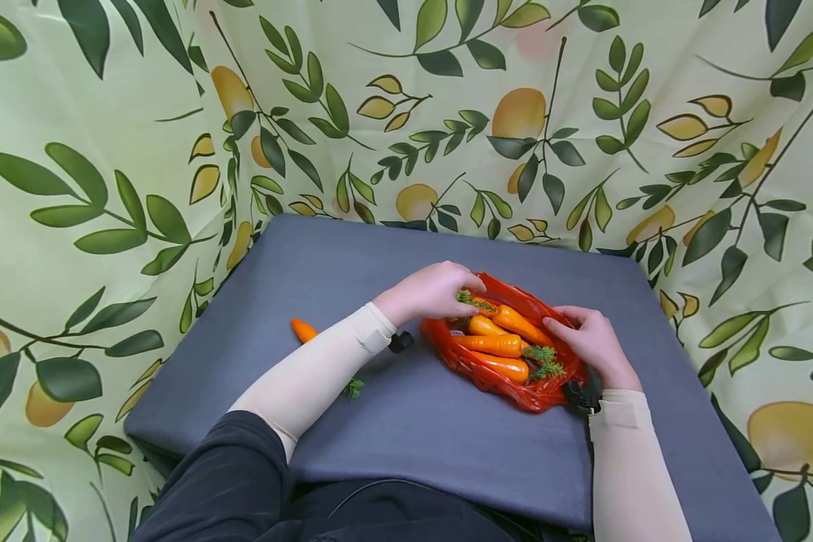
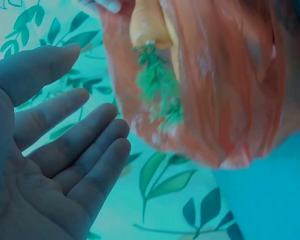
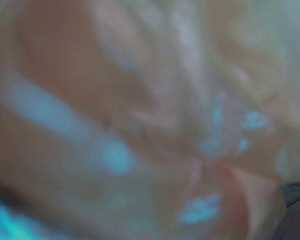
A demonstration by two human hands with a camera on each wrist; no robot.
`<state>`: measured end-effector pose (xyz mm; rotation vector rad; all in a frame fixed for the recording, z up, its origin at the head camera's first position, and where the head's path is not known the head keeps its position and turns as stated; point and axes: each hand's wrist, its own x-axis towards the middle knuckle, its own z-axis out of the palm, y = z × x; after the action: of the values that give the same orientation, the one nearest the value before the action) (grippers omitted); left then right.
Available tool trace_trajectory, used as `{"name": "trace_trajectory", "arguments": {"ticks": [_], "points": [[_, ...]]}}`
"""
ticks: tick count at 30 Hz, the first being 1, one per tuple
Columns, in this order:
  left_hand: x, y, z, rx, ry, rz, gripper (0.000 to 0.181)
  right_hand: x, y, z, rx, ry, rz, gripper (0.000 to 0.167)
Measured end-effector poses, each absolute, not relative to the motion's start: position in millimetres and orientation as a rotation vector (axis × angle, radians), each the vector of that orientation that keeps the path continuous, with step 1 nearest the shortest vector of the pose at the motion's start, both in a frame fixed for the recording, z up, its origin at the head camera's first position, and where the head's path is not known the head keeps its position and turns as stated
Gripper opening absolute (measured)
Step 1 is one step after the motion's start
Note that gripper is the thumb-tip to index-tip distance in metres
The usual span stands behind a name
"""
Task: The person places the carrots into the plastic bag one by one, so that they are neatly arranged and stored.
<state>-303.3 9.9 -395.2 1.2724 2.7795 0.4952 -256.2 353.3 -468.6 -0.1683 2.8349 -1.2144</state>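
Note:
A red plastic bag (image 1: 538, 397) lies with its mouth spread, holding several orange carrots (image 1: 491, 345) with green tops (image 1: 545, 360). My left hand (image 1: 440, 290) hovers at the bag's far left rim, near one carrot's leafy top. In the left wrist view that hand's fingers (image 2: 100, 165) are loosely extended and hold nothing, apart from the bag (image 2: 225, 100). At the right rim, my right hand (image 1: 595, 342) grips the bag's edge, thumb on the inner side. Blurred bag plastic (image 3: 190, 125) fills the right wrist view, hiding the right fingers.
Another carrot (image 1: 303, 330) lies on the grey table (image 1: 447, 444) to the left, mostly hidden under my left forearm; a green tuft (image 1: 354, 388) shows on the forearm's near side. A leaf-and-fruit patterned cloth (image 1: 406, 135) hangs behind and along both sides.

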Motion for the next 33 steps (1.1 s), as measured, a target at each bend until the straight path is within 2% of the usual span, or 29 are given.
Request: {"name": "trace_trajectory", "arguments": {"ticks": [18, 33], "points": [[-277.1, -71.3, -371.1, 1.188, 2.898, 0.666, 0.045, -252.5, 352.3, -474.4, -0.153, 2.804, -1.224, 0.062], [-259.5, -141.9, -366.9, 1.112, 2.897, 0.849, 0.046, -256.5, 353.6, -468.0, -0.182, 2.817, -1.2, 0.06]]}}
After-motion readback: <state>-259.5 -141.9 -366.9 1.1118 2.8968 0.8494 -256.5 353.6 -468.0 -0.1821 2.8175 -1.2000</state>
